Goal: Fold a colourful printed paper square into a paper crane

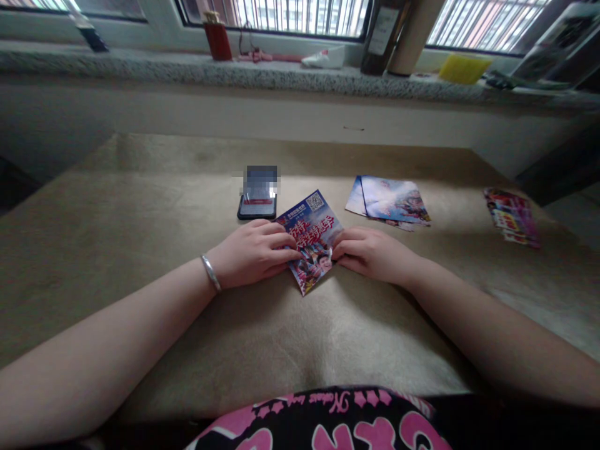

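Note:
A colourful printed leaflet (311,239) with a blue top and a QR code lies tilted on the beige table cover (140,225), in the middle near me. My left hand (253,253), with a silver bangle on the wrist, rests on the leaflet's left edge, its fingers curled and pressing the paper down. My right hand (370,253) pinches the leaflet's right edge with closed fingers. The lower part of the leaflet sticks out between both hands.
A black phone (257,197) lies just behind the leaflet. A small stack of similar leaflets (391,201) sits to the right, another leaflet (512,215) far right. The stone windowsill (281,74) holds a red container (217,36), bottles and a yellow tub (464,67).

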Demonstrator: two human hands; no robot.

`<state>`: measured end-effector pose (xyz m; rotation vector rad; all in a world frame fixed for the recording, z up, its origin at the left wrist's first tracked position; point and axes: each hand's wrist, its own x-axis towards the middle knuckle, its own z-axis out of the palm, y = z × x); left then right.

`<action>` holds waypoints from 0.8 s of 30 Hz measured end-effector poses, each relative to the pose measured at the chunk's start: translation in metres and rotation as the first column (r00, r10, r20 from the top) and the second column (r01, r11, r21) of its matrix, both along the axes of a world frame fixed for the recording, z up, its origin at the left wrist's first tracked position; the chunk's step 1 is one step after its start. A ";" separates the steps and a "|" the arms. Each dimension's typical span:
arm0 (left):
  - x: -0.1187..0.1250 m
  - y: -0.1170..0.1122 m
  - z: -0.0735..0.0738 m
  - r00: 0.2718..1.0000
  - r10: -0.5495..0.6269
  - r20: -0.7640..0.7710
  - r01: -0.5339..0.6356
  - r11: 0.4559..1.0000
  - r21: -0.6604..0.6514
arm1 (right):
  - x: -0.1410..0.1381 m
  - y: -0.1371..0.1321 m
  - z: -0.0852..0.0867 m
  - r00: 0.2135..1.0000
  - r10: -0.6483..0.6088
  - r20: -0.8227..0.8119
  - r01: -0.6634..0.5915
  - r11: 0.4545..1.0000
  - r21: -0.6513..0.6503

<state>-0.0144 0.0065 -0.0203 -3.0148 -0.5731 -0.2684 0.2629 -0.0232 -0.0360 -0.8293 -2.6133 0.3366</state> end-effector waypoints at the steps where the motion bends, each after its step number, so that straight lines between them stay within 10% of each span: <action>1: 0.000 0.000 0.000 1.000 -0.023 0.005 0.023 0.999 -0.024 | -0.001 0.000 0.000 1.000 0.001 0.000 -0.001 1.000 0.000; 24: 0.002 -0.001 -0.001 0.999 -0.037 -0.003 0.036 0.997 -0.069 | -0.008 -0.004 0.005 0.997 -0.078 -0.008 0.077 0.994 -0.076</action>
